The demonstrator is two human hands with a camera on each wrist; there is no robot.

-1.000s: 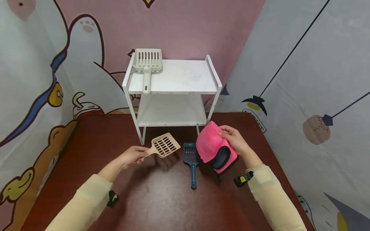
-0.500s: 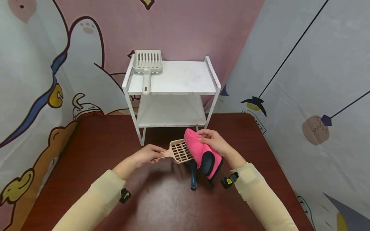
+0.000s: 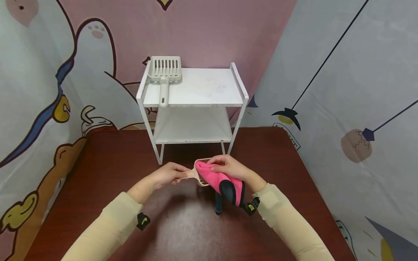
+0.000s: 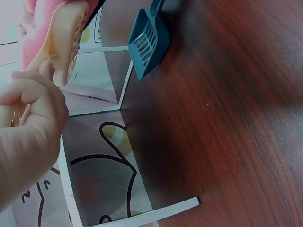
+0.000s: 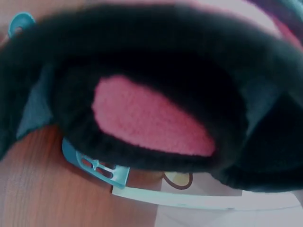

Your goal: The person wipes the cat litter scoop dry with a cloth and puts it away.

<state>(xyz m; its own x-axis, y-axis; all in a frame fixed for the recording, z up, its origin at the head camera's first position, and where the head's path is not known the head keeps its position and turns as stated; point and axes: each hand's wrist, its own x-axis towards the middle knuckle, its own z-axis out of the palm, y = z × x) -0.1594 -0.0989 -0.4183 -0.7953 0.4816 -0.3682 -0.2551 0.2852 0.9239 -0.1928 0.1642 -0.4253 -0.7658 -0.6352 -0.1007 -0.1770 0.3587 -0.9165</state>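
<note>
My left hand (image 3: 166,176) pinches the handle of a beige slotted litter scoop (image 3: 193,174), held above the table. My right hand (image 3: 231,168) grips a soft pink fabric piece with black trim (image 3: 213,178) and lays it over the scoop's head, hiding most of the slots. In the left wrist view, the fingers curl at the beige scoop's neck, with pink fabric behind it. Below, a dark blue litter scoop (image 4: 150,45) lies on the table, mostly covered in the head view. The right wrist view is largely filled by the black edging (image 5: 142,33) round a pink fleecy opening.
A white two-tier rack (image 3: 202,87) stands at the back of the brown table (image 3: 111,156). On its top shelf, at the left, lies a white litter scoop (image 3: 164,74) with its handle over the front edge. Printed walls close in behind and at both sides.
Both hands have come together. The left hand brought the beige scoop rightward, and the right hand carried the pink fabric left and down onto the scoop's head.
</note>
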